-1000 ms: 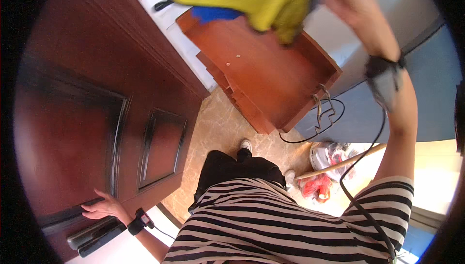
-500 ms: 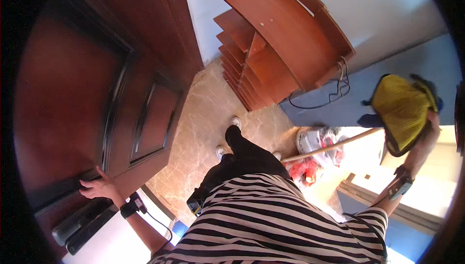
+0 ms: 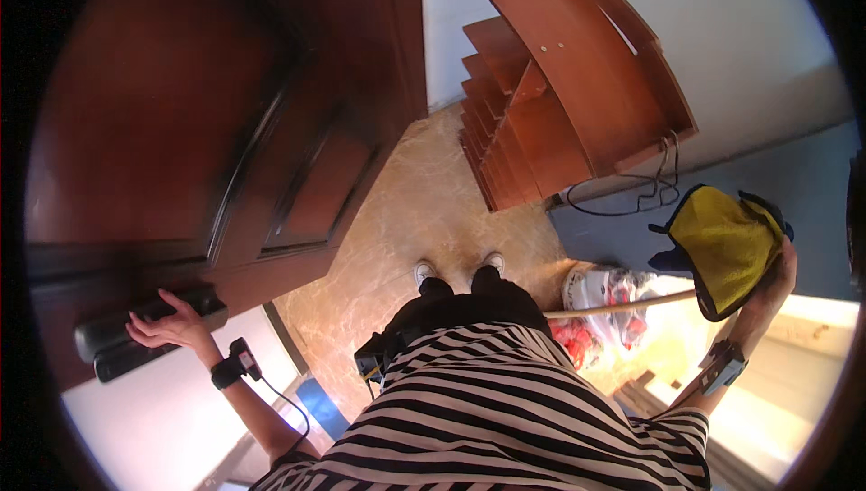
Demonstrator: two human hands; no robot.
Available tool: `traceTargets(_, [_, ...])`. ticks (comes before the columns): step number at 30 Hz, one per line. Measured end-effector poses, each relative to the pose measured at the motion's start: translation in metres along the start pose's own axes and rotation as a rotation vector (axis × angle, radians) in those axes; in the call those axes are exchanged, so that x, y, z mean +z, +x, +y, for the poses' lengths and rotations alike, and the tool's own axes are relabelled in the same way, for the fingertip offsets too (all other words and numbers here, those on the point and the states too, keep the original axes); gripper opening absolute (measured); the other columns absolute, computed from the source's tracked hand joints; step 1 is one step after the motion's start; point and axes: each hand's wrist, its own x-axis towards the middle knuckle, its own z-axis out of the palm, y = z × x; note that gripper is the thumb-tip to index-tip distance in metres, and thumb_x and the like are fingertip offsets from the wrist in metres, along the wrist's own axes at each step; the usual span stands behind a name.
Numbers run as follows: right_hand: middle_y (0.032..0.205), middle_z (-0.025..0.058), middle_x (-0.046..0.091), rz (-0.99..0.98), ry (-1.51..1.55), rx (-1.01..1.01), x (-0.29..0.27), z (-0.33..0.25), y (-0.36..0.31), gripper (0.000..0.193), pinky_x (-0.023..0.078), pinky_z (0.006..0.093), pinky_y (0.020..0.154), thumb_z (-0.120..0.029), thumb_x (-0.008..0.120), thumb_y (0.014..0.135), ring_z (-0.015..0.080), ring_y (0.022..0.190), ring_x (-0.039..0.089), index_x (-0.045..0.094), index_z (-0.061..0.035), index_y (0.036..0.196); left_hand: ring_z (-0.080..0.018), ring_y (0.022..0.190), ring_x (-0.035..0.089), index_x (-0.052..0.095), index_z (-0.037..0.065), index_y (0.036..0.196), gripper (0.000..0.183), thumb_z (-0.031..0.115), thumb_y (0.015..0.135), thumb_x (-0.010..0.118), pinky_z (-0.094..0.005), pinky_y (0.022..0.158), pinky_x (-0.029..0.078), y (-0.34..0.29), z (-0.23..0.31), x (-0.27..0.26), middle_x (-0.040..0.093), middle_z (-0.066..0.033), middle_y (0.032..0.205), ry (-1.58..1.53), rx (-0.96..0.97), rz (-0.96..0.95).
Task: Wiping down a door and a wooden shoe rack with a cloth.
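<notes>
My left hand [image 3: 176, 324] lies over a black door lock with a long handle [image 3: 108, 338], its fingers spread. The lock is fixed near the edge of a dark reddish-brown panelled door [image 3: 135, 157] on the left. Out at the right, my right hand [image 3: 774, 285] grips a yellow cloth with a dark border [image 3: 722, 243]. The cloth hangs bunched and hides part of the fingers. A dark blue part shows behind it.
A reddish-brown wooden shelf unit [image 3: 586, 67] stands ahead against the wall, with a dark cable [image 3: 622, 213] hanging from it. A wooden pole [image 3: 663, 299] crosses a white container [image 3: 577, 291] and red plastic bags [image 3: 577, 339] at the right. Marbled floor [image 3: 406, 193] lies around my feet.
My left hand has moved from the door panel onto the lock. The right hand still holds the cloth, now slightly lower. My feet now stand side by side, and the shelf has shifted right in view.
</notes>
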Motion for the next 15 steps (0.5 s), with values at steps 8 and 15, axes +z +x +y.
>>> traceTargets(8, [0.108, 0.0144, 0.058, 0.11, -0.052, 0.025, 0.002, -0.003, 0.033, 0.04, 0.048, 0.0375, 0.085, -0.025, 0.056, 0.083, 0.0251, 0.1, 0.057, 0.051, -0.0056, 0.117, -0.0369, 0.106, 0.04, 0.03, -0.012, 0.115, 0.08, 0.039, 0.07, 0.071, -0.0486, 0.084, 0.039, 0.012, -0.012, -0.045, 0.034, -0.0266, 0.118, 0.372, -0.199, 0.013])
traceTargets(15, [0.108, 0.0127, 0.058, 0.079, -0.153, 0.102, -0.038, 0.039, 0.092, 0.042, 0.047, 0.0348, 0.082, -0.024, 0.057, 0.082, 0.0238, 0.097, 0.058, 0.05, -0.006, 0.119, -0.0363, 0.095, 0.041, 0.039, -0.026, 0.092, 0.096, 0.063, 0.064, 0.058, -0.0457, 0.078, 0.035, -0.035, -0.163, -0.01, 0.041, -0.0255, 0.096, 0.671, -0.609, -0.376])
